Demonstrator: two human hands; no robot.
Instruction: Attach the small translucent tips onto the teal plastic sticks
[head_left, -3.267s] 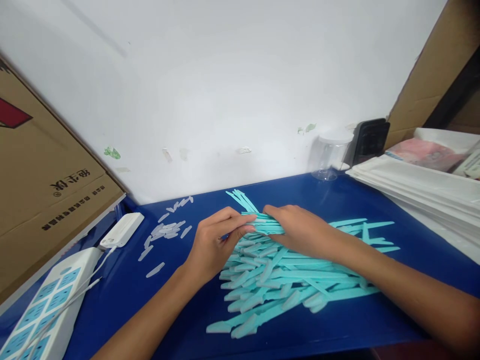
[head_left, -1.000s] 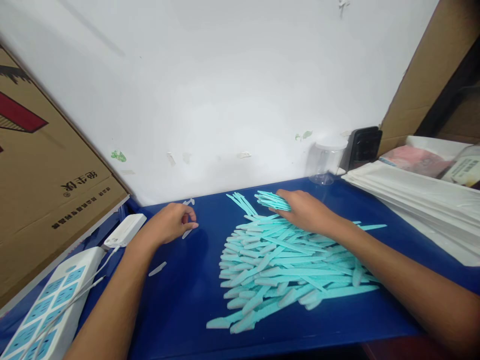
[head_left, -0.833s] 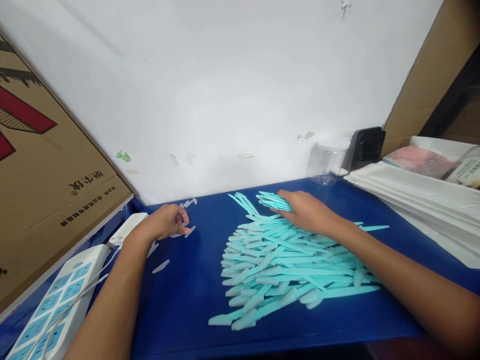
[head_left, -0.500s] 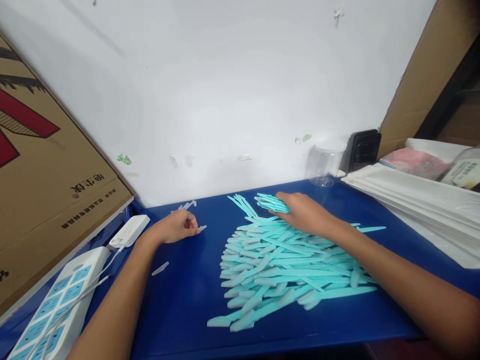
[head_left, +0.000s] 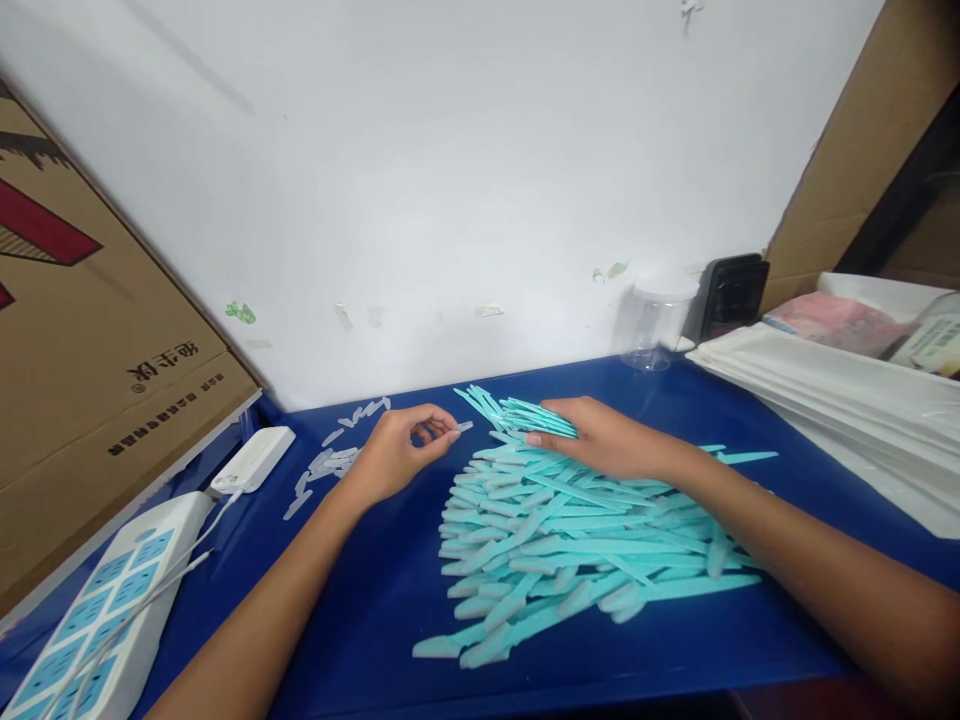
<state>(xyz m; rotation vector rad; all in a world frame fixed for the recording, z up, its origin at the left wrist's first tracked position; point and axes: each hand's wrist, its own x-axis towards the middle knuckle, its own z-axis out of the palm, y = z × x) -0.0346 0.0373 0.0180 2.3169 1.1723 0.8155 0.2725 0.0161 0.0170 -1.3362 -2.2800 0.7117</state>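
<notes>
Between thumb and fingertips, my left hand [head_left: 401, 450] pinches a small clear plastic blade cap [head_left: 465, 427]. My right hand [head_left: 611, 437] is closed around a bundle of turquoise eyebrow razors [head_left: 534, 417], their thin ends pointing left toward the cap. A gap separates the cap from the bundle. Just behind the bundle, a few more razors [head_left: 478, 402] lie fanned on the blue table [head_left: 375, 600]. Beneath and in front of my right hand spreads a large pile of turquoise eyebrow razors [head_left: 555, 545]. Loose clear caps [head_left: 330, 462] are scattered left of my left hand.
A white power strip [head_left: 112, 610] with cables and a white adapter [head_left: 253, 460] lie at the left, beside a cardboard box [head_left: 135, 320]. At the back right stand a clear jar [head_left: 652, 325] and a black object [head_left: 733, 298]. White sheets [head_left: 825, 390] are stacked on the right.
My left hand has moved right from the scattered caps toward the razor bundle, carrying a cap. My right hand has shifted slightly left and down with the bundle.
</notes>
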